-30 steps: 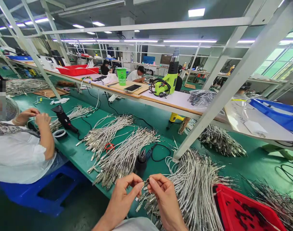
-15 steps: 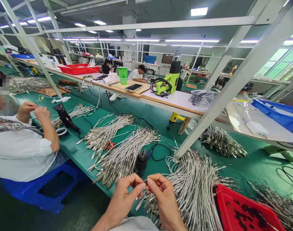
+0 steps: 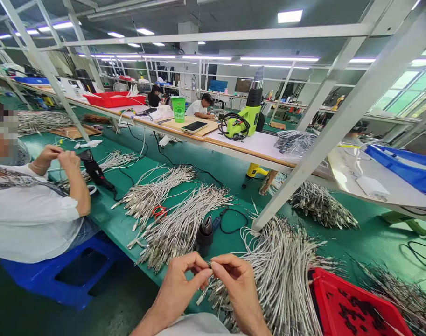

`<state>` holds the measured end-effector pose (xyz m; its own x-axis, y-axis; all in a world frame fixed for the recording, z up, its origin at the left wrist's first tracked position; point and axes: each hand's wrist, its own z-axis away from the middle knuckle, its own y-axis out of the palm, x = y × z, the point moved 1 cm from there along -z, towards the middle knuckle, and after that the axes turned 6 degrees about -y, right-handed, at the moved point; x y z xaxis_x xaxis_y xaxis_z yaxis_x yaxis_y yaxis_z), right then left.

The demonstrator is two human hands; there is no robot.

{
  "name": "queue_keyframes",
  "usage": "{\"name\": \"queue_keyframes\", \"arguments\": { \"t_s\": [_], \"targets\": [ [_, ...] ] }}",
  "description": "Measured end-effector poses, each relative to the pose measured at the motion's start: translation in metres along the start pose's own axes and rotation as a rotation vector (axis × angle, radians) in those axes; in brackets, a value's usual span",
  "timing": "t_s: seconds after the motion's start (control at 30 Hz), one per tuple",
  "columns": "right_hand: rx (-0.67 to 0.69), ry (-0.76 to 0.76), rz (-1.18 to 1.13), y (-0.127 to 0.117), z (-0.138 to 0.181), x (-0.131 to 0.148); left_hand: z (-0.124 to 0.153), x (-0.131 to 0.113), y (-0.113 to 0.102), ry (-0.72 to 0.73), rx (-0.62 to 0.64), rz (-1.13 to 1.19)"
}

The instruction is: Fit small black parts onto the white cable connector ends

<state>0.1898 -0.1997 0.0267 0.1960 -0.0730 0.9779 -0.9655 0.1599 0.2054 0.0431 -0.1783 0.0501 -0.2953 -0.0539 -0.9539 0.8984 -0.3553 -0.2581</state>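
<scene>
My left hand (image 3: 182, 285) and my right hand (image 3: 236, 284) meet fingertip to fingertip above the table's front edge. Both are closed in a pinch around a small dark piece, mostly hidden by the fingers. Just beyond them stands a black heat gun (image 3: 203, 242) with its nozzle upward. Beside my right hand lies a thick bundle of white cables (image 3: 286, 266) with bare dark wire ends. Another cable bundle (image 3: 185, 221) lies ahead and to the left of my hands. A red tray (image 3: 318, 291) holding small black pieces (image 3: 361, 313) sits to the right.
A slanted white post (image 3: 286, 186) rises from the green table (image 3: 230, 163). The shelf above carries a green heat gun (image 3: 246, 121), a phone (image 3: 194, 126) and a green cup (image 3: 178, 109). A co-worker (image 3: 34, 214) sits at left. Orange-handled scissors (image 3: 159, 212) lie among cables.
My right fingertips have shifted slightly left, closer over the left fingertips; both hands keep pinching. The co-worker's hands at left have moved a little to the right.
</scene>
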Motion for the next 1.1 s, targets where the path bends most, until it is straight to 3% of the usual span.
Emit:
{"name": "queue_keyframes", "arguments": {
  "t_s": [0.2, 0.3, 0.43, 0.57, 0.83, 1.1],
  "targets": [
    [0.069, 0.114, -0.145, 0.006, 0.003, -0.003, -0.001, 0.006, 0.001, -0.095, 0.062, 0.221],
    [0.074, 0.076, -0.128, 0.006, 0.003, 0.000, 0.001, 0.005, -0.001, -0.073, 0.108, 0.229],
    [-0.077, -0.046, -0.052, -0.002, 0.000, 0.004, 0.004, 0.007, -0.007, 0.062, 0.152, 0.068],
    [-0.232, -0.131, 0.020, -0.012, -0.006, 0.004, 0.006, 0.011, -0.010, 0.038, 0.272, -0.060],
    [-0.142, -0.069, 0.001, -0.004, -0.004, -0.003, 0.004, 0.014, -0.008, -0.056, 0.167, 0.041],
    [-0.156, 0.029, -0.085, 0.008, 0.002, 0.001, 0.007, 0.004, -0.010, -0.063, 0.112, -0.012]
  ]
}}
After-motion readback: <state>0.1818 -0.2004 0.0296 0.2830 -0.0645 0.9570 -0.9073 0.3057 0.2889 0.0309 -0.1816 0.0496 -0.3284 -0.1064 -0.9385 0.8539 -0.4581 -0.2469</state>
